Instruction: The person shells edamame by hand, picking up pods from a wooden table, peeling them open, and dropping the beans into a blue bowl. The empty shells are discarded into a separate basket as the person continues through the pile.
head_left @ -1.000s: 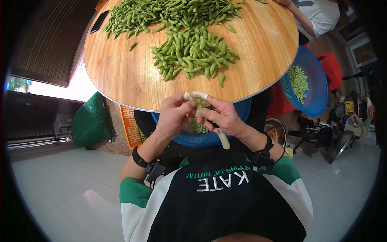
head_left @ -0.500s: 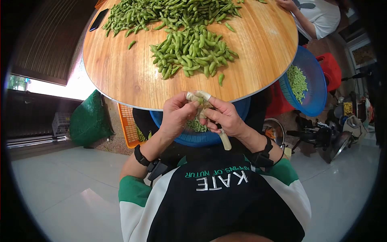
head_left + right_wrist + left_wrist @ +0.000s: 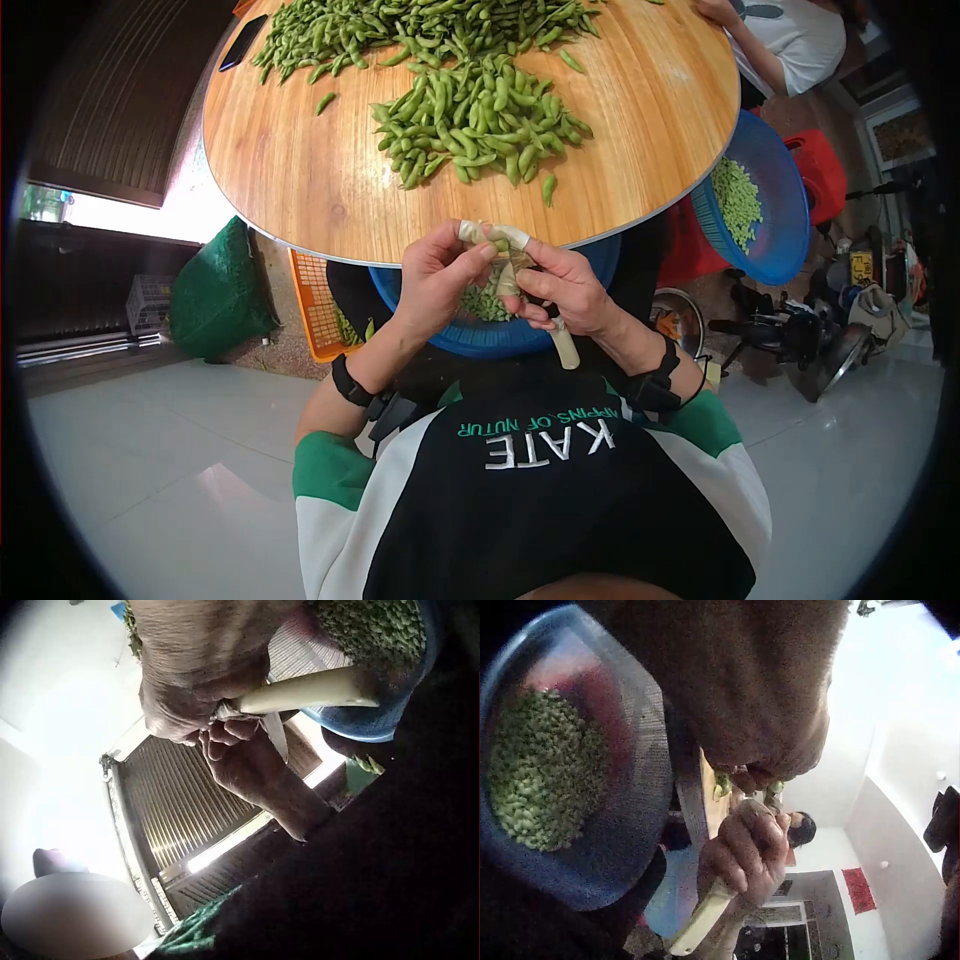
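Note:
In the head view my left hand (image 3: pixel 433 280) pinches a green pod (image 3: pixel 501 245) between thumb and a pale-wrapped finger, directly opposite my right hand (image 3: pixel 575 290), whose wrapped forefinger meets it. Lower fingers of the right hand curl round a pale-handled tool (image 3: pixel 565 346); the right wrist view shows its handle (image 3: pixel 315 690) and a blade-like part beside the hand. Both hands are just off the table's near edge, above a blue basket (image 3: pixel 480 338) of shelled beans. A pod pile (image 3: pixel 475 120) lies on the round table (image 3: pixel 300 190) beyond them.
A larger pod heap (image 3: pixel 430 25) and a phone (image 3: pixel 243 43) lie on the table's far side. At right stand a blue basket (image 3: pixel 790 215) of beans and a red stool (image 3: pixel 820 175); an orange crate (image 3: pixel 312 305) is at left. Another person sits at far right.
My right hand has shifted slightly right, and the wrapped fingertips now lie more level across the pod. The table has moved slightly up and left in the view.

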Available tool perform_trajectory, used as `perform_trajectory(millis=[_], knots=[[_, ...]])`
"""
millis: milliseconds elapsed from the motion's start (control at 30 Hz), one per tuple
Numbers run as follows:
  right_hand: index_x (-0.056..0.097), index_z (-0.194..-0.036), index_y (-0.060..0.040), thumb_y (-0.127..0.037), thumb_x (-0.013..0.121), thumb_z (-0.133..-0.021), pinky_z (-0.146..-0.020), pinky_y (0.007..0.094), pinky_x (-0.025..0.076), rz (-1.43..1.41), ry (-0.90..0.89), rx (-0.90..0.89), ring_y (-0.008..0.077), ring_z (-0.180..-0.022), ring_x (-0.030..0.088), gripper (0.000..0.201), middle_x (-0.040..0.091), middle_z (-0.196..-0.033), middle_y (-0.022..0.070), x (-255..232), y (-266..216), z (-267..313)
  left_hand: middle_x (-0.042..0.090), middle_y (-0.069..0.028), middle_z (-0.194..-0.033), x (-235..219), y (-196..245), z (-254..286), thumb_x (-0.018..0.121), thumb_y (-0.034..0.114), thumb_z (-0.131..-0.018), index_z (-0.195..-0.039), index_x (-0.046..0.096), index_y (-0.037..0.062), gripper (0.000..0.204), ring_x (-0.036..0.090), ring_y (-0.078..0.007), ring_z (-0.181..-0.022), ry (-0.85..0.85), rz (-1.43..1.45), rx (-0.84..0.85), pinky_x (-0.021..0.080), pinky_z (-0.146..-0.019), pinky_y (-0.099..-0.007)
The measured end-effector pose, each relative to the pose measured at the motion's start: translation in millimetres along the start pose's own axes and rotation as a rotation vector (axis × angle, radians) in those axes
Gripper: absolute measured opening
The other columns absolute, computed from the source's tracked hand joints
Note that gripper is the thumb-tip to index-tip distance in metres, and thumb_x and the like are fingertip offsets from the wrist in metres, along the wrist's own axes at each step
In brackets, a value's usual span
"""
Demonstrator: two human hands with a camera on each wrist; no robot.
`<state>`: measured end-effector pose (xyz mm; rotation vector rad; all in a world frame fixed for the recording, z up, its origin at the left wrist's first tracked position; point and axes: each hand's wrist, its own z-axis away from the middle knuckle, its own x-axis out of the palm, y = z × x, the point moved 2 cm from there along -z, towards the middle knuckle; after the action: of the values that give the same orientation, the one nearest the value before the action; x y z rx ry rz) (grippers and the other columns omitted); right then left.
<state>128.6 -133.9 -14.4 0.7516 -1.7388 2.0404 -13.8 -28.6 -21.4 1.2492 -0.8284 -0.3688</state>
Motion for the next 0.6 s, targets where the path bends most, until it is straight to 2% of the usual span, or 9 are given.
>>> perform_trajectory(millis=[100,300,433,500,533,600], knots=[[0.029,-0.144,-0.0075,-0.011,0.043,-0.097,-0.042,0.0152,0.036,-0.007,-0.03,0.017,0.0024,-0.05,0.042,0.049,0.058,-0.08,0.0048,0,-1,0,0.061,0.0004,-0.08,1,1,0,0.062,0.006,-0.088,-0.104,0.06,-0.0008,0.017,0.053,-0.0045,-0.065,-0.005,0.008,-0.005,0.043,-0.058,-0.0186],[0.034,-0.142,-0.007,-0.011,0.044,-0.096,-0.042,0.0149,0.035,0.024,0.015,-0.003,0.0016,-0.049,0.041,0.047,0.058,-0.078,0.0035,-2,0,0,0.06,0.0001,-0.079,5,4,2,0.061,0.006,-0.088,-0.1,0.06,-0.0005,0.014,0.053,-0.0049,-0.064,0.012,-0.055,0.009,0.043,-0.058,-0.019],[0.04,-0.138,-0.0056,-0.008,0.047,-0.095,-0.042,0.0151,0.034,0.066,0.067,-0.027,0.0016,-0.048,0.041,0.043,0.059,-0.077,0.0032,-7,6,0,0.059,-0.0001,-0.077,5,0,2,0.061,0.007,-0.089,-0.099,0.059,0.0001,0.012,0.052,-0.0051,-0.062,-0.012,0.013,0.006,0.042,-0.056,-0.019],[0.043,-0.136,-0.0051,-0.007,0.048,-0.094,-0.042,0.0151,0.033,0.089,0.085,-0.053,0.0016,-0.049,0.041,0.042,0.06,-0.076,0.0032,-7,6,0,0.057,-0.0002,-0.073,6,0,0,0.059,0.008,-0.089,-0.099,0.058,0.0009,0.012,0.05,-0.0061,-0.059,-0.042,0.125,-0.091,0.04,-0.054,-0.0192],[0.044,-0.135,-0.0051,-0.006,0.049,-0.094,-0.042,0.015,0.033,0.126,0.091,-0.064,0.0015,-0.048,0.04,0.042,0.06,-0.076,0.003,-7,5,1,0.057,-0.0002,-0.073,7,2,0,0.059,0.008,-0.089,-0.099,0.058,0.0009,0.012,0.05,-0.0061,-0.059,-0.042,0.125,-0.089,0.04,-0.054,-0.0192],[0.046,-0.134,-0.005,-0.006,0.049,-0.093,-0.042,0.015,0.032,0.161,0.097,-0.073,0.0015,-0.048,0.04,0.041,0.06,-0.075,0.0029,-7,1,2,0.055,-0.0002,-0.069,12,4,1,0.059,0.009,-0.089,-0.098,0.059,0.0013,0.012,0.048,-0.0078,-0.055,-0.077,0.322,-0.202,0.038,-0.05,-0.02]])
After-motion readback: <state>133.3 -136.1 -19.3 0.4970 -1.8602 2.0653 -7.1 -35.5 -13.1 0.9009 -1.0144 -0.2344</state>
